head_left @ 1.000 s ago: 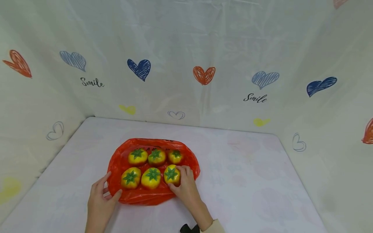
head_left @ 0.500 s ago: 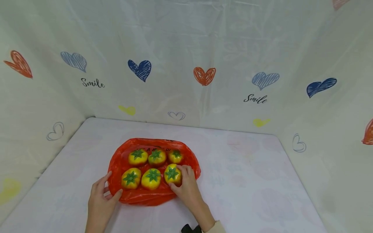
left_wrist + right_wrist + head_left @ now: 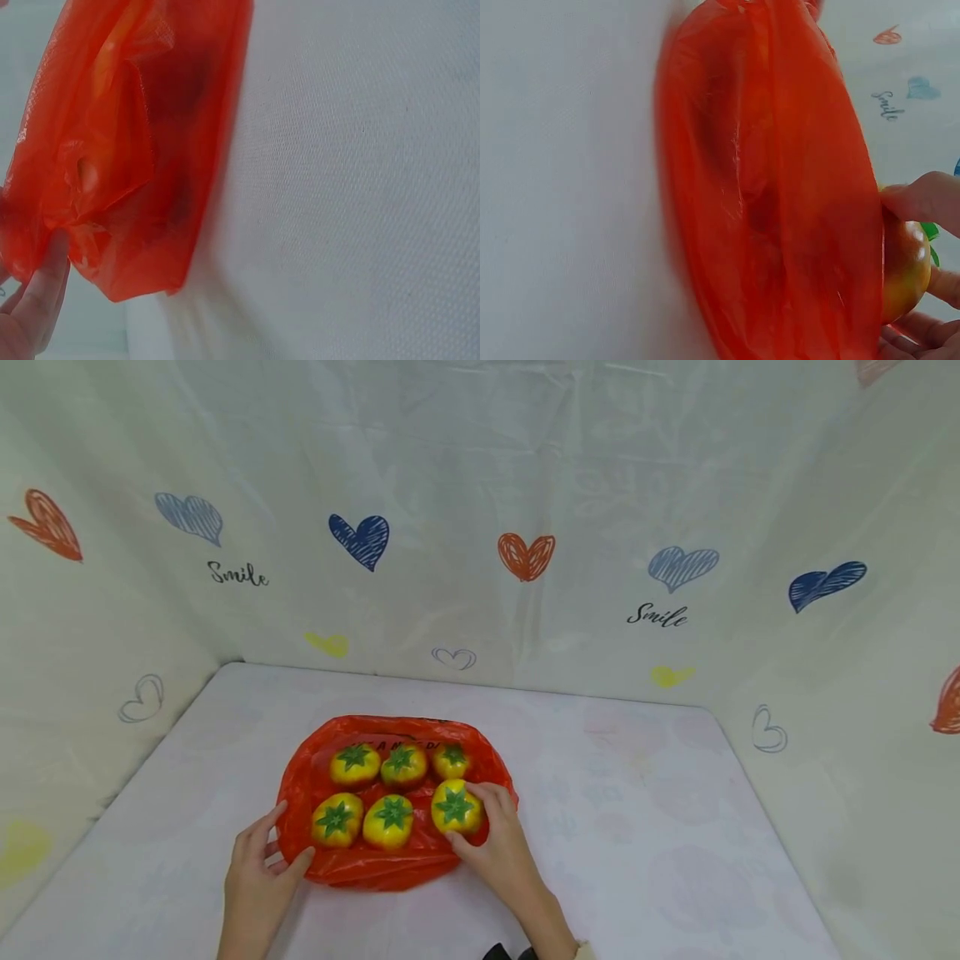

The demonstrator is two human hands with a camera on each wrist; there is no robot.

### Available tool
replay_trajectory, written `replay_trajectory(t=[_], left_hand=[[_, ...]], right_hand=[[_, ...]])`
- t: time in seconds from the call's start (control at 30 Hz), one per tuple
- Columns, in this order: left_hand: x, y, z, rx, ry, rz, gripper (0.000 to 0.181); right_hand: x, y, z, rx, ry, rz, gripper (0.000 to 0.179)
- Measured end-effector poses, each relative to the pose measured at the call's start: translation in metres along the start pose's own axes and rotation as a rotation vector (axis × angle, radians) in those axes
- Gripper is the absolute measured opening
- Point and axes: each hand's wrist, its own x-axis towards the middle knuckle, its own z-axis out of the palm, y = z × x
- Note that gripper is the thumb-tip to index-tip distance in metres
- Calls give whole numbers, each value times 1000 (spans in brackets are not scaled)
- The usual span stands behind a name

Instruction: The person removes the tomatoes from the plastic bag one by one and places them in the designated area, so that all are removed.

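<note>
A red plastic bag lies spread with its mouth up, its edge standing round several yellow-red tomatoes with green star-shaped tops. My left hand holds the bag's near left rim between thumb and fingers. In the left wrist view its fingers press at the crumpled film. My right hand grips the near right tomato by its side, thumb in front and fingers behind. The right wrist view has this tomato level with the bag's upper edge, its lower part hidden behind the film.
Two tomatoes sit in the near row, left of the gripped one. Behind them is a back row of tomatoes. The white-covered table extends right. A curtain printed with hearts hangs behind. Something black is by the right wrist.
My right hand has shifted slightly right with the tomato, which now stands apart from its left neighbour and looks a little higher. My left hand stays at the bag's rim.
</note>
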Motion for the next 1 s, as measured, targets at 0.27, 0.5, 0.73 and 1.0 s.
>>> replay_trajectory(t=[0.27,0.5,0.73,1.0], left_hand=[[4,-8,3,31,19,2,77],[2,-2,2,-14,8,-11,74],[26,-42,18,12,41,4,83],[39,-61,28,10,53,21,84]], right_hand=[[-6,3,-15,17,83,-75,58],[-7,5,-31,5,181,-120,62],[-7,13,-44,-4,245,-107,63],[-7,28,-55,-30,296,-34,62]])
